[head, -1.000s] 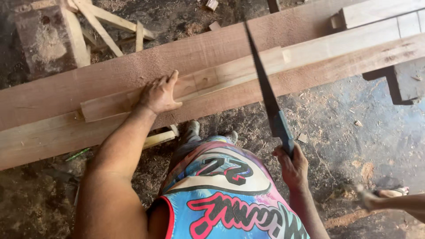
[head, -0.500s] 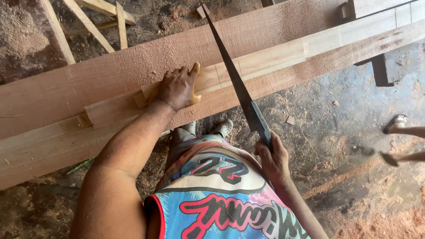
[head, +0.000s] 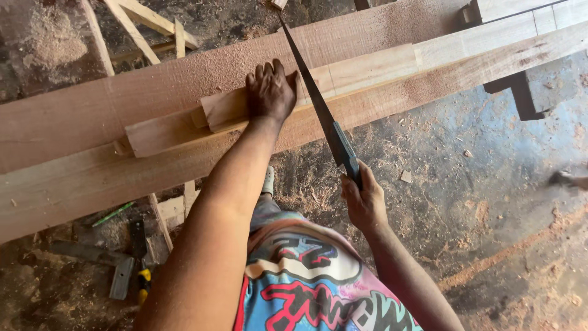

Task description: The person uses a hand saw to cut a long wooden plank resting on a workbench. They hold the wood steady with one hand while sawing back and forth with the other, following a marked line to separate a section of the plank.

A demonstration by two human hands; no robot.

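Left hand (head: 270,92) flat on wood strip (head: 318,83); right hand (head: 364,199) grips handsaw (head: 318,107).

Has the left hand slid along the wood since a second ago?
Cannot tell for sure: the camera itself swung. The left hand presses the short wood block lying on the long beam, beside the handsaw, much as before.

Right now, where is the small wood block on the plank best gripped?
Press down from above on the small wood block, as the left hand does: its flat top faces up, and the handsaw in the right hand crosses beside its right end.
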